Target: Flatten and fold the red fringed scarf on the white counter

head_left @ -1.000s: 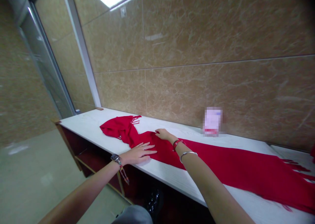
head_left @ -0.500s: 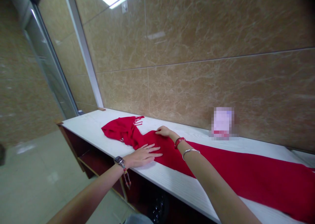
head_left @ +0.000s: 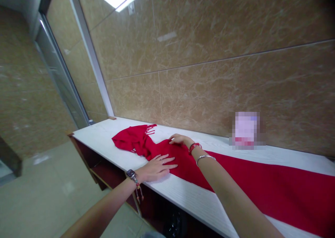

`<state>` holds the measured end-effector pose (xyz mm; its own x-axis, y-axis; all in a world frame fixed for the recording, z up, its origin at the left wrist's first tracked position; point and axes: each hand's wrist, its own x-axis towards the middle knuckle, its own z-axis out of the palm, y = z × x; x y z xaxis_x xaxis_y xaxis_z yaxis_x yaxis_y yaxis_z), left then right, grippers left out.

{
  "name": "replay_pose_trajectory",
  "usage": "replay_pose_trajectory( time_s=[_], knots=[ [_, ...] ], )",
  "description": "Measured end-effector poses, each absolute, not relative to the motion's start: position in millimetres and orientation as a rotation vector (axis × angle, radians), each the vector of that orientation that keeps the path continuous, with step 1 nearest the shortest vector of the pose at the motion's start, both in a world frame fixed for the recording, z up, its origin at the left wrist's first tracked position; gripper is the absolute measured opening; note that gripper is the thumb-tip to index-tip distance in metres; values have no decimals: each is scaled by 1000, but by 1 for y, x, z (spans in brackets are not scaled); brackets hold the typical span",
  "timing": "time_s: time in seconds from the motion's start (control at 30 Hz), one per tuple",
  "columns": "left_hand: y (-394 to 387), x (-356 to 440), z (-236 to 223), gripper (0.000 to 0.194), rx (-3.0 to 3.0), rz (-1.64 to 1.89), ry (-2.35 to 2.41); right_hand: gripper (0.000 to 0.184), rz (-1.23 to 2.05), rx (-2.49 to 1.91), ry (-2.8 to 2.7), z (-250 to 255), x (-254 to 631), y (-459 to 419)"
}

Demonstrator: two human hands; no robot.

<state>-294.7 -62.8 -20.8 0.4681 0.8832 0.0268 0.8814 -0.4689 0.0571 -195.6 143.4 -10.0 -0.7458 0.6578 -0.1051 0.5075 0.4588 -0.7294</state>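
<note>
A long red scarf (head_left: pixel 251 182) lies along a white countertop (head_left: pixel 188 192). Its left end is bunched and wrinkled, with fringe showing at the far side, while the stretch to the right is flatter and runs out of view. My left hand (head_left: pixel 157 167) rests palm down at the scarf's near edge, fingers spread over the red cloth and the heel of the hand over the counter. At the scarf's far edge is my right hand (head_left: pixel 181 140), its fingers loosely bent and touching the cloth, with no firm grip visible.
Behind the counter rises a tan marbled wall (head_left: pixel 209 91). A blurred pinkish item (head_left: pixel 246 129) stands against it at right. Open dark-red shelves (head_left: pixel 112 173) are under the counter, with a shiny black thing (head_left: pixel 174 224) below. A glass door (head_left: pixel 60 70) is at left.
My right hand's fingers look looser at the scarf's far edge than before. The left hand stays spread on the cloth. The whole view has shifted slightly.
</note>
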Motion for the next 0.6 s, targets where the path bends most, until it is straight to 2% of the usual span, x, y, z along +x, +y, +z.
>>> replay_pose_trajectory(
  time_s=[0.13,0.27,0.33,0.47,0.6],
  knots=[
    [-64,-294,-20,39,2658,80,1611,23,1191,-1050,-2507,-3,-202,148],
    [-64,-293,-20,38,2661,103,1615,30,1253,-1000,-2531,4,-197,150],
    [-64,-292,-19,39,2657,97,1616,25,1261,-973,-2559,8,-195,150],
    [-64,-293,-19,39,2666,95,1604,14,1167,-951,-2618,15,-201,149],
    [-63,-294,-21,39,2669,98,1622,23,976,-936,-2623,13,-212,150]
  ],
)
